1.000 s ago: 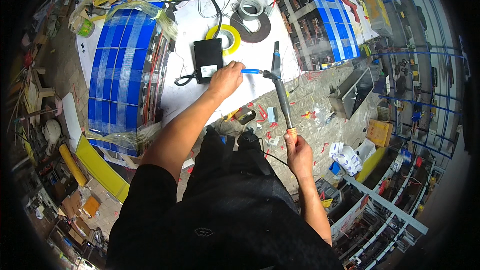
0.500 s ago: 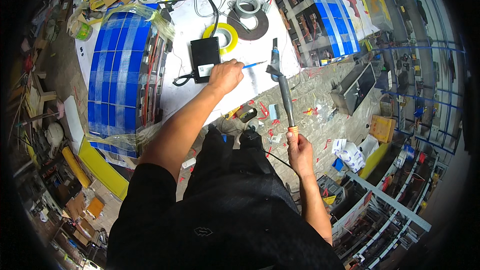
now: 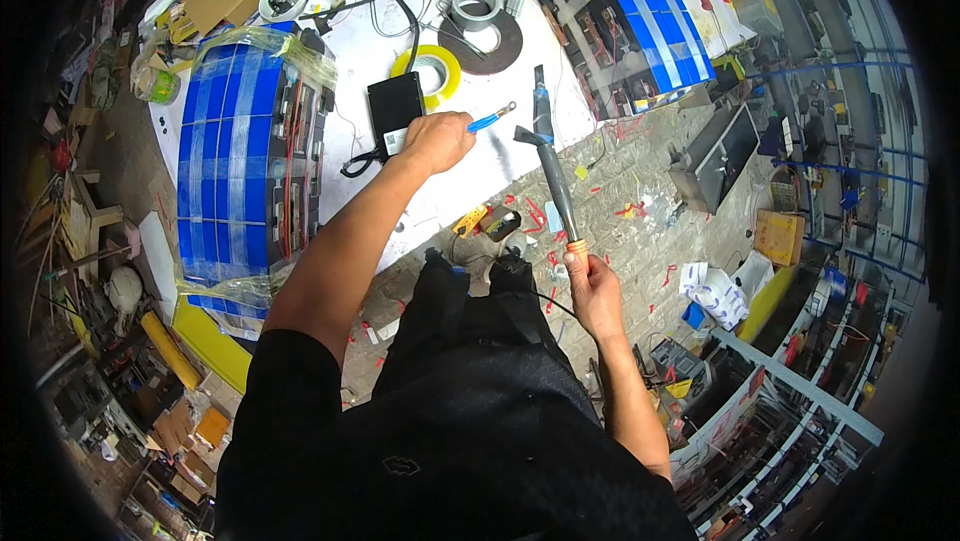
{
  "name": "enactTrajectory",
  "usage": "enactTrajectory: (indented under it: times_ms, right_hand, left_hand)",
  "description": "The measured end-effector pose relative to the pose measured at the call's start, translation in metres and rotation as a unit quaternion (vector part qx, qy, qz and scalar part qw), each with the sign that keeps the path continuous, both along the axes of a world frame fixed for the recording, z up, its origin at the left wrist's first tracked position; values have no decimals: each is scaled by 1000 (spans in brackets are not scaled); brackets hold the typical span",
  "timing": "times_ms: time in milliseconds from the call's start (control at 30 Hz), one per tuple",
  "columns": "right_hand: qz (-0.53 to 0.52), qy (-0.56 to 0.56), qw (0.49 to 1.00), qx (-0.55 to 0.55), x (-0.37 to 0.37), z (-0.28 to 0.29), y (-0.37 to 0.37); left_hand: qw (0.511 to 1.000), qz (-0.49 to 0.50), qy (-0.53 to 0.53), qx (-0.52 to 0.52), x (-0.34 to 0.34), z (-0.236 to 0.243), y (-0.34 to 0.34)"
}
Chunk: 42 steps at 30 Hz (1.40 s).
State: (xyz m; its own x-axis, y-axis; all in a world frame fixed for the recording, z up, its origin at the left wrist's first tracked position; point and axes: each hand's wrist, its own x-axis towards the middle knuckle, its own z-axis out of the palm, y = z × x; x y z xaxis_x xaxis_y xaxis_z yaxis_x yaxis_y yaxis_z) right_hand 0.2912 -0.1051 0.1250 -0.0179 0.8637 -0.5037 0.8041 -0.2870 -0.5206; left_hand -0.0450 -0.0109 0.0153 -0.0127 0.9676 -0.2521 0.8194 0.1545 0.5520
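My left hand (image 3: 441, 142), over the white-topped table, is closed on a cable lug with a blue sleeve (image 3: 486, 123); its metal ring end points up and right. Beside and partly under that hand lies a flat black box (image 3: 396, 106) with a white label and a black cord. My right hand (image 3: 597, 293) grips a long black rod-shaped tool (image 3: 560, 186) with an orange collar, perhaps a large soldering iron. Its upper end, wrapped in dark and blue tape, is over the table's edge near the lug, apart from it. A black cord trails near the handle.
Blue-wrapped battery packs (image 3: 225, 171) stand at the left and far right of the table. Rolls of yellow tape (image 3: 449, 84) and grey tape (image 3: 476, 7) lie between them. Red scraps litter the floor (image 3: 640, 171). A metal rack (image 3: 800, 391) stands at lower right.
My left hand has shifted slightly left and turned the lug upward, so its ring now shows. The tool has moved a little left, its tip tilting left. The view has shifted slightly.
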Motion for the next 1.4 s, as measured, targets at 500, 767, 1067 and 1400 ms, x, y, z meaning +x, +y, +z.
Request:
enactTrajectory:
  times_ms: [500,767,1067,1400]
  right_hand:
    - [-1,-1,1000,0,2,4,-1]
    - [4,-18,1000,9,5,0,-1]
    - [23,-48,998,-26,9,-24,-1]
    - [32,-29,998,-41,7,-52,-1]
  left_hand:
    - [998,30,-33,34,6,-16,-10]
    - [998,47,15,36,17,-25,-14]
    - [992,9,104,73,22,-75,-29]
    - [987,13,102,127,23,-80,-32]
